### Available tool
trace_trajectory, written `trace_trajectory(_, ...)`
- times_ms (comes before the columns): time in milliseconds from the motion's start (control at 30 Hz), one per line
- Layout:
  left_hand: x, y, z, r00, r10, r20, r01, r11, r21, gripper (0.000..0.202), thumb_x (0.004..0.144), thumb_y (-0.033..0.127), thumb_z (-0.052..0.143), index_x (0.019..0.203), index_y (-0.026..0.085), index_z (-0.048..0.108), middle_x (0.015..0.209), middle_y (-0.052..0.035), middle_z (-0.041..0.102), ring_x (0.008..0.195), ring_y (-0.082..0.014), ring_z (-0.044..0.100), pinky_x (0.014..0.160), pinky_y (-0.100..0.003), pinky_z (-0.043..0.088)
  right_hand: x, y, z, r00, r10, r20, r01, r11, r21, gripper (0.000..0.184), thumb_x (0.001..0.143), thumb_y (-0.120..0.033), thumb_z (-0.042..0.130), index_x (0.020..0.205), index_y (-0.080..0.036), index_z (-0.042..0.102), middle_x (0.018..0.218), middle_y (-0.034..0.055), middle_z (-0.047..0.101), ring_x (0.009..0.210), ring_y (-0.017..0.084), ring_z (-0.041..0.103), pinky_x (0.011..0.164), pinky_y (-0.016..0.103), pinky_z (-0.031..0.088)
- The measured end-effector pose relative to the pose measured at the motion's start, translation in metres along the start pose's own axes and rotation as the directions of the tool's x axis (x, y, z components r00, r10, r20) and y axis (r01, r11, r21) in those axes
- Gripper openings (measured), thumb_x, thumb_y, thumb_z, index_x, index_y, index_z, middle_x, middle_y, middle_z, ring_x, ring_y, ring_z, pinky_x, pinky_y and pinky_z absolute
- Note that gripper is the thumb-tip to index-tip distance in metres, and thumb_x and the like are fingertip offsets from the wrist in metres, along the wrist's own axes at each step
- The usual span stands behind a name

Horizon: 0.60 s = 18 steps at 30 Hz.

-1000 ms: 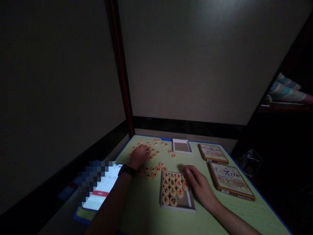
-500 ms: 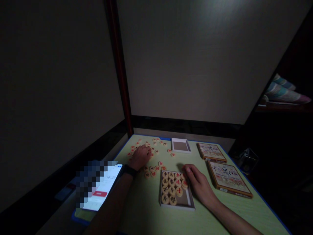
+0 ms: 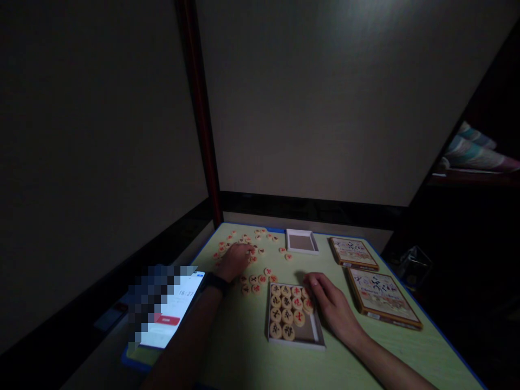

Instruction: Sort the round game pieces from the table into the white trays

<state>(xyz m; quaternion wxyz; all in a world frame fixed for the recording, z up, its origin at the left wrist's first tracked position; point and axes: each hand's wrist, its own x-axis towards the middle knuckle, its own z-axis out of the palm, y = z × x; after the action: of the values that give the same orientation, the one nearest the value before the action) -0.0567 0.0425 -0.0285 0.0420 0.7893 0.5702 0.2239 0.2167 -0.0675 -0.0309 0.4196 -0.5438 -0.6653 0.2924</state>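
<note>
Over the loose Chinese chess pieces [image 3: 254, 279] at the table's far left is my left hand [image 3: 235, 260]. Its fingers bend down and close together, with the tips among the pieces; what they pinch is hidden. My right hand [image 3: 331, 303] lies curled at the upper right corner of a shallow white box [image 3: 303, 342], its thumb along the side and its other fingers mostly hidden. Inside the box stand rows of round wooden pieces [image 3: 287, 303] with black and red characters. The box's lower right part shows bare bottom.
A second shallow white box [image 3: 301, 242] lies at the back of the green table [image 3: 244, 346]. Two printed chess boxes [image 3: 353, 253] lie on the right. A lit phone [image 3: 170, 314] rests at the left edge. Walls stand behind and to the left.
My left hand's fingers have stretched slightly to the right among the loose pieces. My right hand and the filled box stay in place, and the whole view has shifted a little.
</note>
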Motion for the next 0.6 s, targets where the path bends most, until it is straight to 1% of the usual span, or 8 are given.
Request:
trace_trajectory(100,-0.0008,0.0007,0.0001,1.000,0.009,0.004,-0.009,1.000,-0.025,0.035,0.080,0.006,0.053,0.109,0.017,0.070,0.113,-0.0084,0.072,0.109,-0.0220,0.063,0.104,-0.035,0.043,-0.0004,0.0011,-0.0001,1.000,0.001,0.001,-0.001,1.000,0.004,0.045,0.093,-0.060,0.037,0.092,-0.022,0.060,0.087,0.0029,0.067,0.083,0.021,0.060,0.076,0.029,0.045)
trace_trajectory(333,0.0008,0.0019,0.0035,0.998,0.058,0.000,-0.058,0.997,-0.057,0.026,0.082,0.012,0.057,0.104,0.017,0.070,0.110,-0.0082,0.071,0.108,-0.0220,0.062,0.104,-0.035,0.043,-0.0003,0.0030,0.0002,1.000,0.008,0.016,-0.008,1.000,0.007,0.043,0.094,-0.058,0.037,0.093,-0.022,0.059,0.087,0.0024,0.066,0.083,0.021,0.060,0.076,0.029,0.044)
trace_trajectory(500,0.0053,0.0027,0.0048,0.997,0.053,0.048,-0.050,0.997,-0.060,0.021,0.085,0.020,0.056,0.101,0.016,0.070,0.106,-0.0095,0.071,0.103,-0.0220,0.063,0.099,-0.034,0.044,0.0010,0.0027,0.0010,1.000,0.009,0.012,-0.009,1.000,0.006,0.043,0.094,-0.058,0.036,0.093,-0.022,0.059,0.087,0.0026,0.066,0.084,0.021,0.060,0.077,0.029,0.044)
trace_trajectory(600,0.0067,0.0037,0.0057,0.998,0.015,0.068,-0.012,0.998,-0.055,0.017,0.084,0.021,0.058,0.095,0.016,0.070,0.100,-0.0083,0.071,0.099,-0.0213,0.063,0.095,-0.032,0.045,0.0014,0.0035,0.0015,1.000,0.004,0.007,-0.004,1.000,-0.004,0.043,0.093,-0.059,0.036,0.092,-0.022,0.059,0.087,0.0026,0.066,0.084,0.021,0.060,0.077,0.029,0.044)
